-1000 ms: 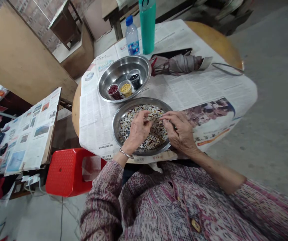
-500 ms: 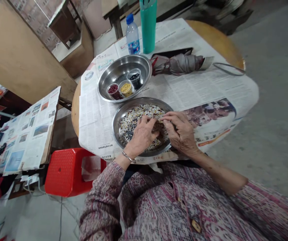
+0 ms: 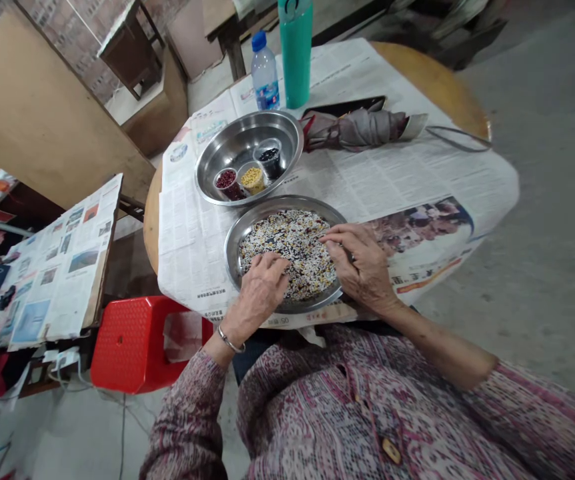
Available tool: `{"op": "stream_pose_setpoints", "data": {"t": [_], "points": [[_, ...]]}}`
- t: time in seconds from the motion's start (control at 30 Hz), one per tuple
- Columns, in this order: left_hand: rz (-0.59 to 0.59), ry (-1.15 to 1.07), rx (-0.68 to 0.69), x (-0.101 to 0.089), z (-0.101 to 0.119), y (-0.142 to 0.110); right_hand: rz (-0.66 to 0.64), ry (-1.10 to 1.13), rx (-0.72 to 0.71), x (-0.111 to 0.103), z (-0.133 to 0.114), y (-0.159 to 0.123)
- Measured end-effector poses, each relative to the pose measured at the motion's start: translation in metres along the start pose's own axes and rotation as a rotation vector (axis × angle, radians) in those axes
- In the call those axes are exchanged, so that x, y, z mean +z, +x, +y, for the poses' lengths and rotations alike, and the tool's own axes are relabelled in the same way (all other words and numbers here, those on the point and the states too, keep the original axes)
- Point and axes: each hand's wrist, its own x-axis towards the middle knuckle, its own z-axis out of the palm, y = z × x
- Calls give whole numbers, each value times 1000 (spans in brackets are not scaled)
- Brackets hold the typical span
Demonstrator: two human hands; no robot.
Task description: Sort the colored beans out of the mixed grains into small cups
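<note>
A wooden table (image 3: pixel 432 77), spread with newspaper (image 3: pixel 327 177), reaches beneath and beyond both hands. Left of the left hand, a red stool (image 3: pixel 130 343) stands on the floor. One metal bowl (image 3: pixel 233 247) sits between and under the hands; another basin (image 3: pixel 222 147) stands ahead of the left hand. Farther ahead are a folded umbrella (image 3: pixel 367 128), a green bottle (image 3: pixel 295 60) and a water bottle (image 3: pixel 266 77). The left hand (image 3: pixel 260 290) has its fingers curled close together; the right hand (image 3: pixel 365 267) has thumb and fingertips nearly meeting. Ahead of the left hand, three cups (image 3: pixel 252 180) in the basin hold red, yellow and black beans. A bracelet (image 3: pixel 231 341) circles the left wrist. Mixed grains (image 3: pixel 300 247) fill the bowl below the fingers; whether either hand pinches any, I cannot tell.
</note>
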Motion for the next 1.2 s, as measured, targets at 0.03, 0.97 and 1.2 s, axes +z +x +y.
{"op": "stream_pose_setpoints", "data": {"t": [0.03, 0.97, 1.2], "points": [[-24, 3, 67, 1, 2, -1, -1, 1, -7, 0, 0, 0], [-102, -52, 36, 11, 5, 44, -9, 5, -6, -1, 1, 0], [-174, -88, -15, -1, -1, 15, -32, -1, 22, -3, -2, 2]]}}
